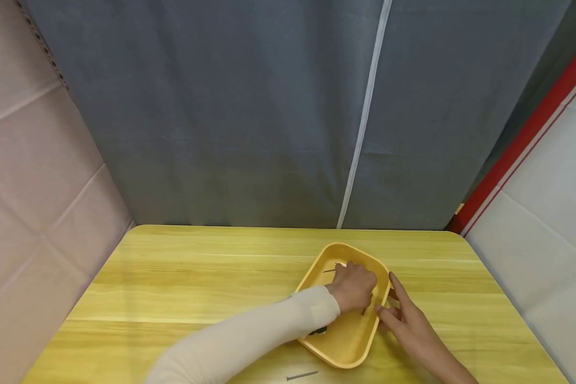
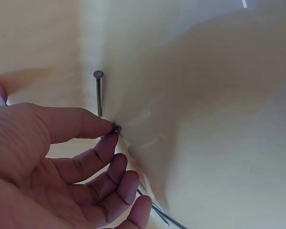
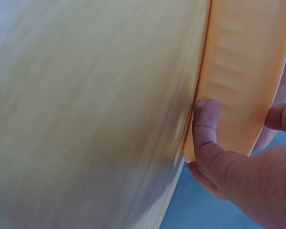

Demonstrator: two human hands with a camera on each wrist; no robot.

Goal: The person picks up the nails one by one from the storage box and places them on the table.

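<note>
A yellow plastic tray [image 1: 333,256] lies on the wooden table [image 1: 197,282], right of the middle. My left hand [image 1: 355,285] reaches into it in a cream sleeve. In the left wrist view, my left hand [image 2: 115,130] pinches the end of a thin dark nail [image 2: 117,128] between thumb and index finger. A second nail [image 2: 99,93] lies flat on the tray floor just beyond. My right hand [image 1: 403,314] holds the tray's right rim. My right hand's thumb [image 3: 205,124] presses the outer wall and a finger [image 3: 279,117] curls over the edge.
More nails [image 2: 157,212] lie on the tray floor under my left fingers. One loose nail [image 1: 301,376] lies on the table in front of the tray, near the front edge. A grey curtain [image 1: 269,106] hangs behind the table, with padded walls on both sides.
</note>
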